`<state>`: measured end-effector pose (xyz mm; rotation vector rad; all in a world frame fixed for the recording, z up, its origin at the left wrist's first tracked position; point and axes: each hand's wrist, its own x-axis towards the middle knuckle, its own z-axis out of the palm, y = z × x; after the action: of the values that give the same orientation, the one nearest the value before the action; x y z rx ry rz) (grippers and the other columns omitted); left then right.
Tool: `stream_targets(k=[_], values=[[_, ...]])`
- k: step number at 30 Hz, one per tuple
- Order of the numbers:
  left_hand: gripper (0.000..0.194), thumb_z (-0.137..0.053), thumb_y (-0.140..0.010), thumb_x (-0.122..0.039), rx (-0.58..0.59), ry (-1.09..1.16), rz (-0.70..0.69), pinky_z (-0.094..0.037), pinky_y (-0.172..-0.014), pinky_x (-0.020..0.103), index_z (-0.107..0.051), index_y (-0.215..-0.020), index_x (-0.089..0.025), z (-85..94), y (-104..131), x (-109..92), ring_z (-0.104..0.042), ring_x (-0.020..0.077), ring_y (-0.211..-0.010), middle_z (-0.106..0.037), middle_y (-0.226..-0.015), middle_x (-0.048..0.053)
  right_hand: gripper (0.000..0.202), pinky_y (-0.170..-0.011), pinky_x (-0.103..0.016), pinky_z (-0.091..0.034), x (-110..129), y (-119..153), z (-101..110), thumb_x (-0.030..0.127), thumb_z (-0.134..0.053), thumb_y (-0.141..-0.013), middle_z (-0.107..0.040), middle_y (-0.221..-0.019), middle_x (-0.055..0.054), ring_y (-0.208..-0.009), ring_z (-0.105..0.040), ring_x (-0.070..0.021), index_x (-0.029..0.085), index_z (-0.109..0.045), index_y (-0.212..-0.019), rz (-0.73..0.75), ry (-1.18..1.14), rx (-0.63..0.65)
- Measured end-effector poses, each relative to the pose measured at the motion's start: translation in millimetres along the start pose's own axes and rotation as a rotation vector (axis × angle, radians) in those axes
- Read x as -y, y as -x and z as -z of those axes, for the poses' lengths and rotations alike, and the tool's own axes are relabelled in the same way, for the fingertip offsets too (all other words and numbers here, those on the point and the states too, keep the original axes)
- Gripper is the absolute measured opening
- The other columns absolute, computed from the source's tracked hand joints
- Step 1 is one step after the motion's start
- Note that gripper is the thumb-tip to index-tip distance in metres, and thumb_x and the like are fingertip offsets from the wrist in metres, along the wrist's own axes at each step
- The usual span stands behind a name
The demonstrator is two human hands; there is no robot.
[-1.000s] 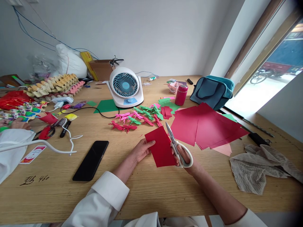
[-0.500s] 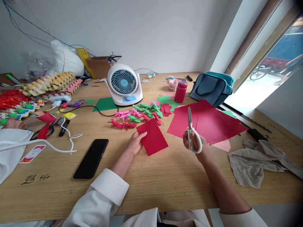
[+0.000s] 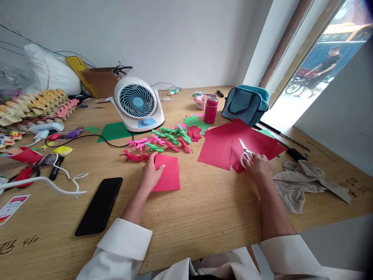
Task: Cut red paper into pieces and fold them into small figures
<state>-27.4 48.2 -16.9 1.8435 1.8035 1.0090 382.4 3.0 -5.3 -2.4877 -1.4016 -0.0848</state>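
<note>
My left hand (image 3: 151, 174) grips the left edge of a small red paper rectangle (image 3: 169, 173), thumb on top, low over the wooden table. On the right, my right hand (image 3: 258, 168) has its fingers on the handles of white-handled scissors (image 3: 246, 153). The scissors lie over large red paper sheets (image 3: 217, 149), with the blades pointing up and left, slightly parted. Behind my left hand is a pile of cut and twisted pink, green and red paper pieces (image 3: 166, 138).
A white fan (image 3: 138, 103) stands behind the pile. A black phone (image 3: 99, 206) lies left of my left arm, near cables. Back right are a red flask (image 3: 210, 111) and a blue bag (image 3: 246, 104). A grey cloth (image 3: 294, 186) lies right. Outside the window, a person walks.
The scissors have come down from upright in my right hand onto the red sheets. My left hand has shifted left with the small red paper, now turned straighter. The view has swung right.
</note>
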Motion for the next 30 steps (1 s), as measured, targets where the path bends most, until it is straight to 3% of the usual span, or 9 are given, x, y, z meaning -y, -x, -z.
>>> stream_targets(k=[4,7,10,13,16,21,25,30], values=[[0.058,-0.065,-0.078,-0.013,-0.004,-0.171,-0.093,-0.044,-0.105,0.044,-0.046,-0.133,-0.017,2.4,1,-2,-0.054,0.0294,-0.125,-0.058,-0.131,0.016,0.045,-0.090,-0.055,-0.043,-5,1,1,0.043,-0.052,-0.089,-0.063,-0.108,-0.022,-0.105,-0.059,-0.0376,0.011,-0.063,-0.117,-0.046,-0.001,0.005],[0.059,-0.064,-0.079,-0.013,0.014,-0.285,-0.101,-0.046,-0.102,0.046,-0.045,-0.135,-0.014,0.3,4,-3,-0.056,0.0317,-0.122,-0.056,-0.127,0.019,0.043,-0.088,-0.056,-0.043,-5,2,2,0.041,-0.053,-0.088,-0.061,-0.109,-0.024,-0.106,-0.058,-0.0396,0.009,-0.064,-0.115,-0.044,0.018,0.013],[0.061,-0.064,-0.080,-0.014,0.025,-0.362,-0.089,-0.050,-0.096,0.046,-0.043,-0.137,-0.013,-2.1,8,-5,-0.057,0.0340,-0.119,-0.053,-0.126,0.021,0.041,-0.086,-0.052,-0.044,0,3,4,0.042,-0.053,-0.088,-0.060,-0.111,-0.025,-0.108,-0.056,-0.0413,0.010,-0.067,-0.110,-0.034,0.043,-0.059],[0.064,-0.063,-0.080,-0.012,0.007,-0.397,-0.094,-0.053,-0.091,0.045,-0.040,-0.140,-0.013,-3.2,11,-8,-0.061,0.0337,-0.113,-0.052,-0.125,0.020,0.037,-0.085,-0.045,-0.043,16,6,0,0.039,-0.050,-0.090,-0.063,-0.109,-0.020,-0.104,-0.058,-0.0362,0.013,-0.067,-0.111,0.068,-0.001,-0.096],[0.065,-0.060,-0.081,-0.011,-0.009,-0.429,-0.095,-0.054,-0.086,0.042,-0.038,-0.142,-0.015,-0.5,12,-14,-0.063,0.0318,-0.108,-0.050,-0.126,0.020,0.040,-0.084,-0.039,-0.042,39,14,-9,0.042,-0.048,-0.092,-0.065,-0.101,-0.015,-0.097,-0.060,-0.0300,0.015,-0.061,-0.119,0.185,-0.068,-0.005],[0.063,-0.049,-0.085,-0.012,0.030,-0.558,-0.055,-0.055,-0.076,0.037,-0.034,-0.147,-0.017,10.7,15,-29,-0.067,0.0289,-0.097,-0.050,-0.127,0.018,0.062,-0.086,-0.040,-0.041,70,27,-17,0.055,-0.054,-0.088,-0.059,-0.112,-0.019,-0.105,-0.057,-0.0337,0.015,-0.051,-0.135,0.206,-0.023,0.058],[0.060,-0.045,-0.085,-0.010,0.090,-0.695,-0.010,-0.054,-0.073,0.038,-0.039,-0.145,-0.018,14.9,19,-35,-0.067,0.0283,-0.090,-0.053,-0.124,0.018,0.065,-0.089,-0.039,-0.041,77,27,-18,0.051,-0.060,-0.085,-0.057,-0.115,-0.019,-0.107,-0.056,-0.0330,0.015,-0.047,-0.139,0.211,-0.050,0.107],[0.055,-0.052,-0.084,-0.015,0.019,-0.794,-0.072,-0.048,-0.091,0.051,-0.048,-0.139,-0.016,8.8,23,-37,-0.052,0.0383,-0.121,-0.043,-0.143,0.021,0.056,-0.091,-0.039,-0.042,71,24,-20,0.044,-0.061,-0.086,-0.058,-0.116,-0.018,-0.108,-0.055,-0.0313,0.016,-0.053,-0.133,0.218,-0.126,0.103]])
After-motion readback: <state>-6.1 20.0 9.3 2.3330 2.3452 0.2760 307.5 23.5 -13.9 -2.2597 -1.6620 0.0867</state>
